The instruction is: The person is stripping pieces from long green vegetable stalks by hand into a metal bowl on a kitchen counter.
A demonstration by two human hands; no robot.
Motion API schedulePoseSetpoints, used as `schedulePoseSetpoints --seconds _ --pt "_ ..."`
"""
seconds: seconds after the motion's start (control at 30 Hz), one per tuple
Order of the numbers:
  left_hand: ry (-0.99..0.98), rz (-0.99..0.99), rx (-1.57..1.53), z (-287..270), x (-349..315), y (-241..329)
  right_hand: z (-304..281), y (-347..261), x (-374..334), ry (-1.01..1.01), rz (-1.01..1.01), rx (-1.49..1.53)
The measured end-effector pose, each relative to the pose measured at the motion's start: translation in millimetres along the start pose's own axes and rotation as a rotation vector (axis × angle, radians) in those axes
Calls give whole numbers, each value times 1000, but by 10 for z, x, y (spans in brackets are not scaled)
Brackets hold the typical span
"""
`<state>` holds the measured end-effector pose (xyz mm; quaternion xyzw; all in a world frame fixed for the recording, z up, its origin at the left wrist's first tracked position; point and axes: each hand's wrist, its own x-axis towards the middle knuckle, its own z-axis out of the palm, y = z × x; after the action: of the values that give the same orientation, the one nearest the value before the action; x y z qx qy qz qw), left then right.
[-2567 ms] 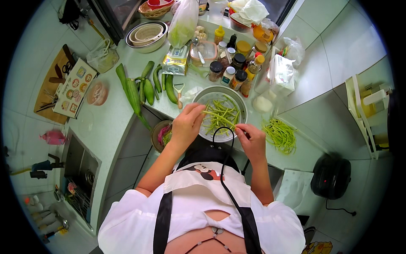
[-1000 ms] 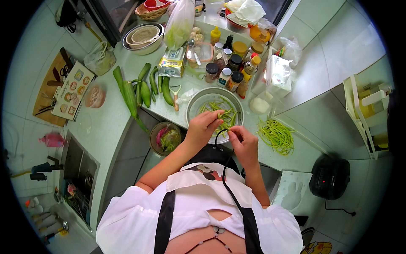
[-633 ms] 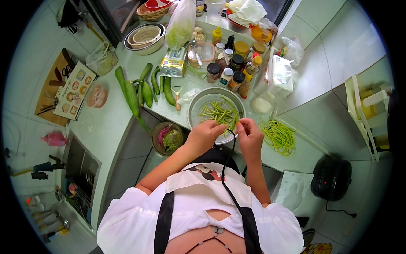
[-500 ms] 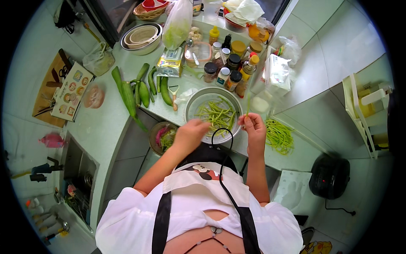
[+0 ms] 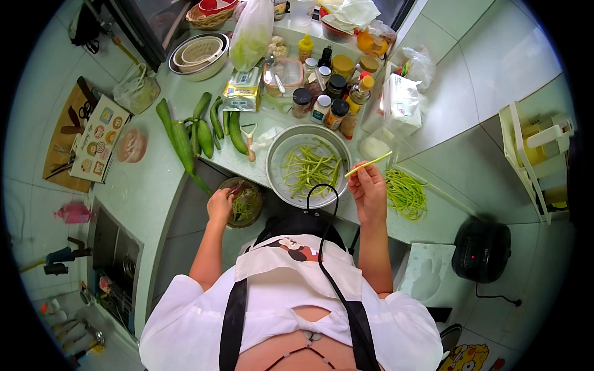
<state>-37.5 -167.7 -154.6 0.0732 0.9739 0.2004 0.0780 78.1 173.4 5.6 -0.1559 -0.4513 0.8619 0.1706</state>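
My right hand (image 5: 369,195) pinches one slender green bean (image 5: 369,164), which slants up to the right between thumb and fingers. To its left stands a round metal basin (image 5: 272,166) with a loose heap of bean pieces (image 5: 312,167) inside. A pile of whole green beans (image 5: 406,195) lies on the counter just right of that hand. My left hand (image 5: 219,206) is over the left rim of a scrap bin (image 5: 258,210), its fingers drawn together and pointing inward. Whether anything is between them I cannot make out. Leafy green and reddish scraps lie in the bin.
Green gourds (image 5: 185,148) and a peeler (image 5: 249,141) lie left of the basin. Behind it stand seasoning jars (image 5: 322,105) and a lidded box (image 5: 283,75). A sink (image 5: 114,247) is at the left, a black appliance (image 5: 481,255) at the right. A black cable (image 5: 323,229) hangs before me.
My left hand has moved left and down from the basin's near edge to the scrap bin. In my right hand the bean has tilted from upright to slanting right.
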Motion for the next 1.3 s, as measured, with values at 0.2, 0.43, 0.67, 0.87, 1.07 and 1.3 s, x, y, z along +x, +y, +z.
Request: schedulePoseSetpoints --seconds 0.2,0.43,0.67,0.87,1.07,1.3 --pt "106 -90 51 38 -37 -73 47 -15 -11 0 21 -21" --pt "170 232 -247 -384 13 701 74 54 1 -18 -8 -269" --pt "224 685 -480 -932 -215 1867 232 172 -100 -88 -54 -429" --pt "176 750 -540 -829 -303 1979 278 230 -175 -155 -62 -420" --pt "155 772 -549 -814 -358 2073 229 194 -232 -129 -42 -445" --pt "239 784 -429 -787 -306 2088 162 -44 -270 9 -85 -440"
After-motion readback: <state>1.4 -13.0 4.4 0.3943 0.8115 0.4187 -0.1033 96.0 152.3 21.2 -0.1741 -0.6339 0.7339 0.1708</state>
